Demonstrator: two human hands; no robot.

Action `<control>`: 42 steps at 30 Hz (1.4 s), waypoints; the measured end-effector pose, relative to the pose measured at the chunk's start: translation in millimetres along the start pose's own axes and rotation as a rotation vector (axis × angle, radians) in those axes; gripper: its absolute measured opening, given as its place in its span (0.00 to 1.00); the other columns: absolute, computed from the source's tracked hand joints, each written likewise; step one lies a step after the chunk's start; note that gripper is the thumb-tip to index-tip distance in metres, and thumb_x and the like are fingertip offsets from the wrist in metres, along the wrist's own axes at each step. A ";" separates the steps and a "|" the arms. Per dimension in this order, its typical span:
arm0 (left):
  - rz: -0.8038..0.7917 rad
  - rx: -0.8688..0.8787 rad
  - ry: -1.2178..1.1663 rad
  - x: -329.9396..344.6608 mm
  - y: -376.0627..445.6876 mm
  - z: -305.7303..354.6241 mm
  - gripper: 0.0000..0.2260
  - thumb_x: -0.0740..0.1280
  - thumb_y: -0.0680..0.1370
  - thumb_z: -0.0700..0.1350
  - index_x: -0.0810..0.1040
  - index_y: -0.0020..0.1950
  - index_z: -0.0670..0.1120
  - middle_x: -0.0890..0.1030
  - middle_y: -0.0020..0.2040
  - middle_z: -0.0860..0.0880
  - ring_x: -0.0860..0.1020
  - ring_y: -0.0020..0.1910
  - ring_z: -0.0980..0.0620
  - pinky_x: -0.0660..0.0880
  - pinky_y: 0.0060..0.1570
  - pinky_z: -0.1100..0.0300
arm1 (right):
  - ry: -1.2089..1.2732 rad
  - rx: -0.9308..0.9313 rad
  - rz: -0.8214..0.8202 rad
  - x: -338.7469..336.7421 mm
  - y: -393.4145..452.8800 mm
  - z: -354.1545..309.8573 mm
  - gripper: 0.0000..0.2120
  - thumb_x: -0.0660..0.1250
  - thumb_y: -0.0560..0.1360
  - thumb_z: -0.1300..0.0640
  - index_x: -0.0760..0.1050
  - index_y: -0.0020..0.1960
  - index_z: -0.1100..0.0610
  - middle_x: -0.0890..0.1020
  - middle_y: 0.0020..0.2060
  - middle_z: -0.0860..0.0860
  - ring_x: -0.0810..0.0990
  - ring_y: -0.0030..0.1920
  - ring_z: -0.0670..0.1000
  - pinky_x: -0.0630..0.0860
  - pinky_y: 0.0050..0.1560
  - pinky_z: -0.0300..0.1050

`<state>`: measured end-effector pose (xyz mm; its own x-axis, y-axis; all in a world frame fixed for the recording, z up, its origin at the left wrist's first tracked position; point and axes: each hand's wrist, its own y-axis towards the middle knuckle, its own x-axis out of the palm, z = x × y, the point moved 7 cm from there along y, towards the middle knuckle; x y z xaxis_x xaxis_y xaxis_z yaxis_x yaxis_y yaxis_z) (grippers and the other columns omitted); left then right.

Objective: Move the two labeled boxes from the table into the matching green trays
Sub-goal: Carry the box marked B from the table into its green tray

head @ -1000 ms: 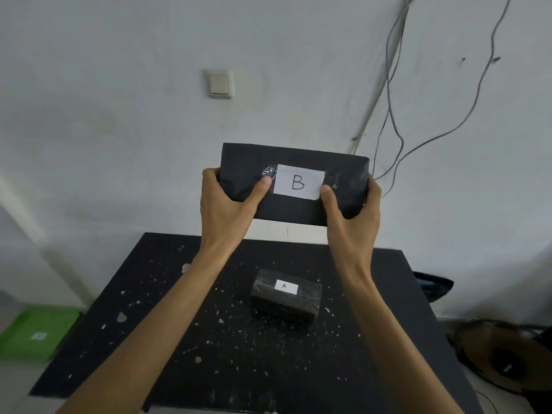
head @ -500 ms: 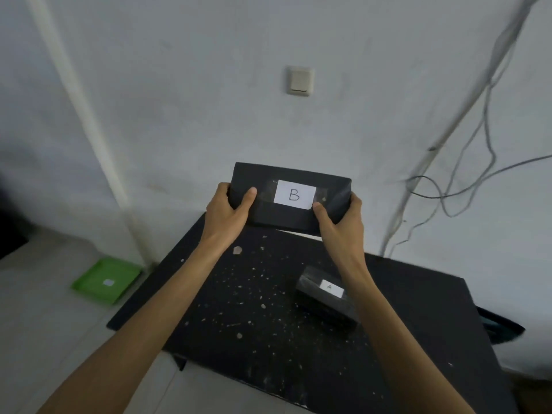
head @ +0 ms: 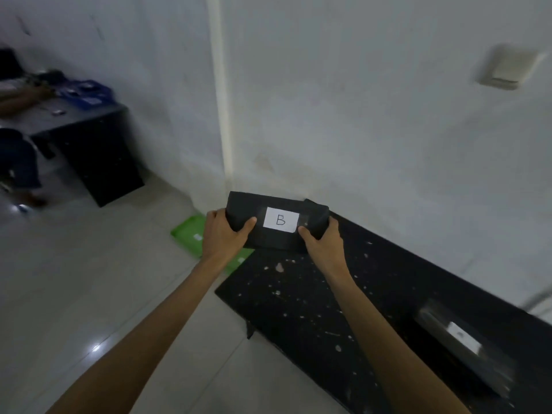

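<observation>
I hold a black box with a white label "B" (head: 277,224) in the air over the far left corner of the black speckled table (head: 313,309). My left hand (head: 224,234) grips its left end and my right hand (head: 324,245) grips its right end. A smaller black box with a white label (head: 464,345), blurred, lies on the table at the right. On the floor beyond the table's left edge lie two green trays, one (head: 188,234) behind my left hand and a second (head: 239,261) partly hidden by my wrist and the table.
A white wall with a light switch (head: 504,68) runs behind the table. A wall corner (head: 222,115) stands above the trays. At the far left a dark desk (head: 89,135) carries blue items, and a seated person (head: 18,156) is beside it. Pale tiled floor (head: 89,294) spreads to the left.
The view has swung left and down. The B box moved with my hands toward the table's left corner, and the green trays now sit just behind my left hand. The other box slid to the right.
</observation>
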<state>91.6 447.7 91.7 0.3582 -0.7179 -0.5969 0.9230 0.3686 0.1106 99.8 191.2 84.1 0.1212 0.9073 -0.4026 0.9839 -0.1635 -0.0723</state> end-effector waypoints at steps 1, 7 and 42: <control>-0.009 -0.026 -0.016 -9.9 12.3 -20.9 0.31 0.71 0.71 0.62 0.74 0.65 0.42 0.76 0.60 0.44 0.78 0.56 0.44 0.78 0.55 0.47 | -0.012 0.008 -0.029 28.3 5.8 -2.0 0.41 0.72 0.75 0.48 0.54 0.80 0.56 0.72 0.72 0.56 0.74 0.69 0.58 0.74 0.66 0.55; -0.050 -0.117 -0.052 -65.7 75.0 -118.1 0.29 0.71 0.74 0.56 0.68 0.68 0.42 0.78 0.62 0.44 0.78 0.58 0.45 0.74 0.50 0.55 | -0.127 -0.011 -0.245 171.4 15.5 -26.7 0.64 0.79 0.64 0.40 0.36 0.81 0.52 0.61 0.78 0.55 0.63 0.77 0.58 0.62 0.74 0.57; -0.517 -0.544 0.126 -21.3 588.8 -584.0 0.21 0.73 0.73 0.47 0.76 0.62 0.41 0.79 0.58 0.40 0.78 0.58 0.40 0.76 0.58 0.44 | -0.209 0.481 -0.207 741.8 366.8 54.1 0.29 0.61 0.80 0.62 0.56 0.79 0.57 0.75 0.66 0.60 0.75 0.66 0.60 0.71 0.63 0.51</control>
<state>545.3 1024.9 -294.6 -0.1500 -0.8177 -0.5558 0.7580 0.2658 -0.5956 543.5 783.3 -290.4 -0.1448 0.8512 -0.5044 0.8078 -0.1927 -0.5570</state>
